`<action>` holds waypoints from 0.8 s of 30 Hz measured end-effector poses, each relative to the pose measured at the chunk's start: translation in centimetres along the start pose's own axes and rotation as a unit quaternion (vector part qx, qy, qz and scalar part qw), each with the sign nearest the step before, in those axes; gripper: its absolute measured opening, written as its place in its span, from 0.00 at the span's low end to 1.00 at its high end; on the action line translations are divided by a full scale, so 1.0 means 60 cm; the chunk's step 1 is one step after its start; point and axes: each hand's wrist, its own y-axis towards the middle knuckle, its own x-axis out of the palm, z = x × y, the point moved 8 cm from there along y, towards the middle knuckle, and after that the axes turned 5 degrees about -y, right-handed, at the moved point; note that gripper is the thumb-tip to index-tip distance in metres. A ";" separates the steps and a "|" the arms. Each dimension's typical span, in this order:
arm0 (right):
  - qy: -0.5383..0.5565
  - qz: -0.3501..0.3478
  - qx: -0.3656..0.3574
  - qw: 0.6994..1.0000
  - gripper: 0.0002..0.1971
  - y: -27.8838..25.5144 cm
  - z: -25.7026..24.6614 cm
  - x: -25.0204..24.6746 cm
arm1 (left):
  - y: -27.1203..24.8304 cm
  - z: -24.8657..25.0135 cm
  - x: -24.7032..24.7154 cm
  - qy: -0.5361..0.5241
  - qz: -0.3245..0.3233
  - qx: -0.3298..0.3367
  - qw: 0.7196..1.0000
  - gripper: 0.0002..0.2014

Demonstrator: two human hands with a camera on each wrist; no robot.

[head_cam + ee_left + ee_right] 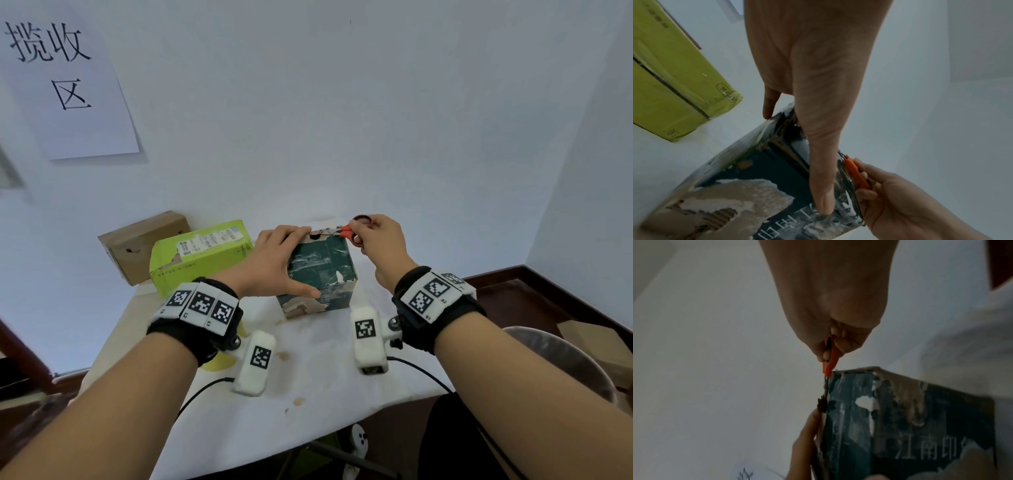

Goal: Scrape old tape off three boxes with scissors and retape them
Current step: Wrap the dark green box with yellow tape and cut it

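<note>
Scraping a tattered green box
Left hand (274, 263) lies flat on glossy, torn cardboard (322, 270); right hand (380, 246) grips orange-handled scissors (346, 233).

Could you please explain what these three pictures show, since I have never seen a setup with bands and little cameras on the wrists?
There is no robot here: a person works with bare hands, wearing a camera on the head and one on each wrist. The large picture is the head view, looking down at both arms; the other two look along each hand.

On the white table stand three boxes: a brown box, a green box and, nearest, a dark box with torn, scuffed sides.

The left hand lies over the dark box and steadies it, thumb down its near side. The right hand grips orange-handled scissors, whose blades reach along the box's far top edge, apparently scraping tape. A bin stands at the right.
</note>
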 end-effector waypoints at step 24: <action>0.137 -0.043 0.077 0.987 0.03 -0.007 0.025 0.013 | -0.002 0.005 -0.001 -0.002 -0.012 0.000 1.000 0.55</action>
